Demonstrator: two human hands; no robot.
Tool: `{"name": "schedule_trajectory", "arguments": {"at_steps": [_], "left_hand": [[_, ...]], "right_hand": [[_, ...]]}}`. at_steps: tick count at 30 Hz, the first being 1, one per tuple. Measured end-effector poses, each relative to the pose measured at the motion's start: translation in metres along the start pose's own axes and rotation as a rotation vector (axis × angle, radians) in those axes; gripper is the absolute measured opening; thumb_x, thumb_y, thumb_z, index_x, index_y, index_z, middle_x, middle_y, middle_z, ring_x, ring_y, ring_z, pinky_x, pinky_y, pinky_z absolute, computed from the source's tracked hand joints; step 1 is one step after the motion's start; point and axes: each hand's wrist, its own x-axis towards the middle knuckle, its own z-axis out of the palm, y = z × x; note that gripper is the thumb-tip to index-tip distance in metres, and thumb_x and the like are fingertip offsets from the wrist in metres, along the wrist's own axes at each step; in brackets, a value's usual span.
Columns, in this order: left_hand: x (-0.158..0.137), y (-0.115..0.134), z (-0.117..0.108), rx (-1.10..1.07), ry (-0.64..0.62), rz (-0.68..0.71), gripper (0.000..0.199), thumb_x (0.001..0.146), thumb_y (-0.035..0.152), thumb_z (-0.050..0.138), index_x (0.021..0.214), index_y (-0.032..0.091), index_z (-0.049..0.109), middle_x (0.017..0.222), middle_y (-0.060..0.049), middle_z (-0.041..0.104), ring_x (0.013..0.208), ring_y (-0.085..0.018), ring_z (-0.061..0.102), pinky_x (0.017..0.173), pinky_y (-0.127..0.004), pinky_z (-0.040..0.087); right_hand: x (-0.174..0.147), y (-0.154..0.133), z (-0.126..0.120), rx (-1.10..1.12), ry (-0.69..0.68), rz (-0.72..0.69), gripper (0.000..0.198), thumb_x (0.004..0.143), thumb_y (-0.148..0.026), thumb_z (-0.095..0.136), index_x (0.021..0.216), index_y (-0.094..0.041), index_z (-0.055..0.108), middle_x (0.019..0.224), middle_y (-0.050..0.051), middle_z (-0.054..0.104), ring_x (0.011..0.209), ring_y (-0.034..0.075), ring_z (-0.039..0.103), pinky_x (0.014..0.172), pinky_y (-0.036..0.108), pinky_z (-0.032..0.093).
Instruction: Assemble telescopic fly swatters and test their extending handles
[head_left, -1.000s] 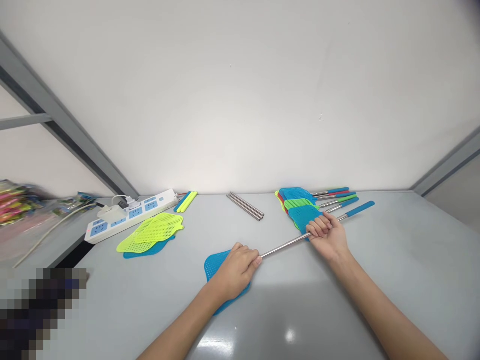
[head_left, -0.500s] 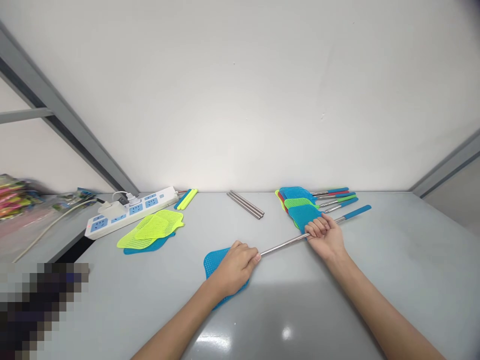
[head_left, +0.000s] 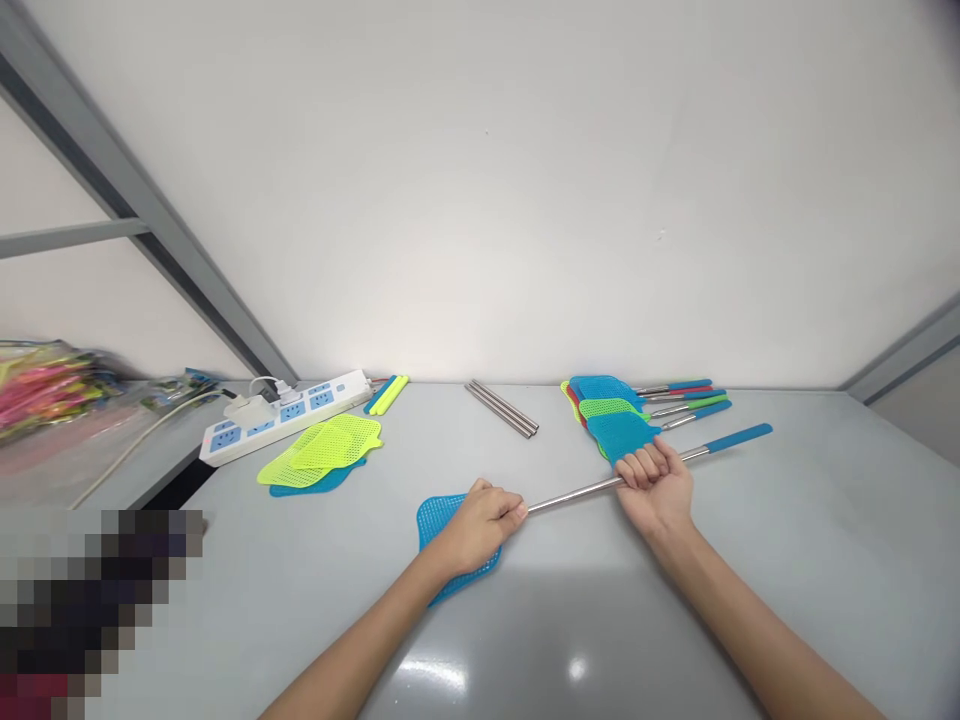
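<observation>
- Here's the fly swatter [head_left: 571,495], right across the lower middle of the frame, both hands on it!
- Its long axis runs on a gentle slant, from lower left of centre up towards the right; the blue mesh head [head_left: 435,515] points to the lower left, the blue handle [head_left: 739,438] to the right.
- The left hand [head_left: 484,530] covers part of that head, fingers grasping the swatter where head meets metal rod, thumb lying along the rod.
- And the right hand [head_left: 654,488], right of centre: fingers curled firmly around the rod, with the handle sticking out beyond.
- Whether the head touches the worktop [head_left: 810,540] or sits just above it, I can't tell.
- Just behind the right hand, a pile of swatters [head_left: 622,430], heads to the left, handles to the right.
- Middle of the frame, loose metal rods [head_left: 501,408] lie side by side, slanting from upper left to lower right.
- Over on the left, yellow mesh heads [head_left: 322,450] overlap a blue one [head_left: 319,482], beside a white power strip [head_left: 289,418]; yellow handles [head_left: 390,396] lie at its far end.
</observation>
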Motion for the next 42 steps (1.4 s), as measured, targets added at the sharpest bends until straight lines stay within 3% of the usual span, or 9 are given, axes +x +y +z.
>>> {"name": "schedule_trajectory", "arguments": {"at_steps": [12, 23, 29, 35, 39, 42], "left_hand": [[-0.003, 0.006, 0.003, 0.012, 0.037, 0.036, 0.035, 0.085, 0.030, 0.024, 0.052, 0.018, 0.025, 0.048, 0.004, 0.033, 0.057, -0.013, 0.037, 0.070, -0.029, 0.033], [-0.001, 0.018, 0.015, 0.098, 0.105, 0.059, 0.035, 0.087, 0.028, 0.022, 0.055, 0.018, 0.029, 0.050, 0.004, 0.034, 0.052, -0.011, 0.036, 0.068, -0.027, 0.032], [-0.002, 0.017, 0.009, 0.223, 0.157, 0.084, 0.035, 0.087, 0.026, 0.022, 0.057, 0.018, 0.037, 0.053, 0.003, 0.043, 0.055, -0.012, 0.041, 0.067, -0.029, 0.030], [-0.001, 0.013, 0.009, 0.304, 0.203, 0.095, 0.036, 0.087, 0.025, 0.024, 0.058, 0.017, 0.043, 0.055, 0.001, 0.049, 0.057, -0.013, 0.043, 0.067, -0.029, 0.029], [0.000, 0.012, 0.013, 0.330, 0.235, 0.096, 0.035, 0.087, 0.025, 0.025, 0.061, 0.017, 0.045, 0.057, 0.000, 0.051, 0.060, -0.014, 0.045, 0.068, -0.030, 0.028], [-0.001, 0.013, 0.015, 0.356, 0.256, 0.084, 0.034, 0.087, 0.026, 0.025, 0.061, 0.017, 0.046, 0.058, -0.001, 0.052, 0.062, -0.015, 0.046, 0.068, -0.031, 0.028]], "right_hand": [[-0.013, 0.022, 0.003, -0.030, 0.021, 0.047, 0.041, 0.073, -0.016, 0.046, 0.051, -0.019, 0.011, 0.038, -0.008, 0.012, 0.033, 0.008, 0.013, 0.031, 0.021, 0.023], [-0.005, 0.003, 0.011, 0.071, -0.017, 0.147, 0.037, 0.076, -0.019, 0.045, 0.051, -0.019, 0.017, 0.040, -0.009, 0.014, 0.032, 0.007, 0.016, 0.033, 0.021, 0.026], [0.003, 0.007, 0.003, 0.139, 0.044, 0.256, 0.029, 0.074, -0.015, 0.046, 0.055, -0.019, 0.024, 0.043, -0.008, 0.025, 0.035, 0.006, 0.031, 0.041, 0.021, 0.037], [0.004, 0.006, 0.002, 0.068, 0.095, 0.297, 0.017, 0.072, -0.019, 0.050, 0.063, -0.020, 0.035, 0.054, -0.005, 0.040, 0.051, 0.010, 0.047, 0.055, 0.028, 0.045], [0.005, 0.003, 0.003, -0.004, 0.179, 0.357, 0.013, 0.072, -0.025, 0.051, 0.068, -0.019, 0.040, 0.060, -0.001, 0.045, 0.060, 0.014, 0.051, 0.059, 0.032, 0.046], [0.006, 0.003, 0.004, -0.027, 0.184, 0.446, 0.017, 0.074, -0.027, 0.048, 0.063, -0.019, 0.037, 0.056, -0.001, 0.042, 0.055, 0.013, 0.047, 0.059, 0.032, 0.046]]}}
